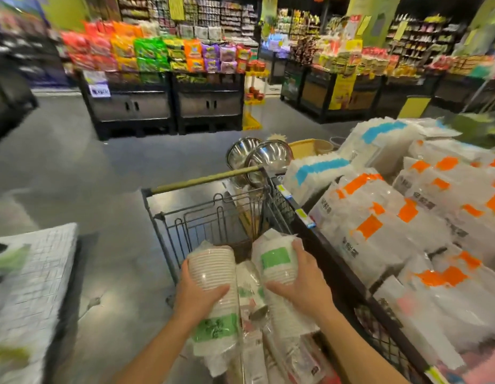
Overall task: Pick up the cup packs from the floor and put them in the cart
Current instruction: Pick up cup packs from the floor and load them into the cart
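Two clear-wrapped packs of stacked white paper cups with green labels are held over the wire shopping cart (168,217). My left hand (197,291) grips the left cup pack (213,275) around its middle. My right hand (301,284) grips the right cup pack (276,261), which leans toward the cart's right side. A third cup pack (250,286) lies between them inside the cart, on other wrapped goods. The cart's handle bar (204,178) is at the far end.
A shelf of orange- and blue-labelled cup packs (379,217) runs along the right, touching the cart. Steel bowls (265,159) sit beyond the cart. A white stack (33,286) stands at left. Open grey floor (102,176) leads to snack displays (163,56).
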`<state>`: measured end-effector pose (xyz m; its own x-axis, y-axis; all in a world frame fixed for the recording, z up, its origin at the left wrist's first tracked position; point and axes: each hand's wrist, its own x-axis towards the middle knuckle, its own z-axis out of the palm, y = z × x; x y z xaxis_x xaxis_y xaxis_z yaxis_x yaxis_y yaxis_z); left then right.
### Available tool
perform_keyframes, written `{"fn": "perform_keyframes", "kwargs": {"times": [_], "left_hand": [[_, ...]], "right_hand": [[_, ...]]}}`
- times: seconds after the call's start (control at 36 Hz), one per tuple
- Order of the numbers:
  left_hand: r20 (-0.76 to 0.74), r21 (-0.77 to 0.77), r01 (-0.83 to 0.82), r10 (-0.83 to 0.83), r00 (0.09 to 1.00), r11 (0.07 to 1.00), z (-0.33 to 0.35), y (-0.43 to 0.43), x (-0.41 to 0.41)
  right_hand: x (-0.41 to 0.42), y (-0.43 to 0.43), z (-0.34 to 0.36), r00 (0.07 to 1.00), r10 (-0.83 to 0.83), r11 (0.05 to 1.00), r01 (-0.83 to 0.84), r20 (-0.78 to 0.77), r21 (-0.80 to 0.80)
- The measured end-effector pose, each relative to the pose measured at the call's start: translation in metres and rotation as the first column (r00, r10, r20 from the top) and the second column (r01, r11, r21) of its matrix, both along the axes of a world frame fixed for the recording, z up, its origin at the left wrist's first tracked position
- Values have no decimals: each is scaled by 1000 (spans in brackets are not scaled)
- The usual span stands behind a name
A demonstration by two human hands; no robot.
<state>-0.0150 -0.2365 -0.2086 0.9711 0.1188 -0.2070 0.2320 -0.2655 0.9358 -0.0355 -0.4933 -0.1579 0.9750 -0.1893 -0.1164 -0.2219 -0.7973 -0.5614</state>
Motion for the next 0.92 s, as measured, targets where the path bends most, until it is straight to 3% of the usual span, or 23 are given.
{"fn": "perform_keyframes", "kwargs": {"times": [0.28, 0.5, 0.69, 0.92], "left_hand": [[-189, 33, -202, 204, 960, 979, -54, 6, 98], [-305, 177, -240, 285, 909, 954, -101, 7, 143], [-395, 281, -166, 272, 878, 945, -125, 3, 152], [-495, 434, 118, 127, 860, 893, -120, -15, 155]], "right_hand": [[131, 35, -59, 980, 49, 992, -70, -191, -108], [198, 52, -118, 956, 79, 988, -113, -282, -104], [215, 55, -146, 940, 77, 985, -124, -332, -122], [208, 45, -138, 952, 60, 990, -95, -299, -105]]}}
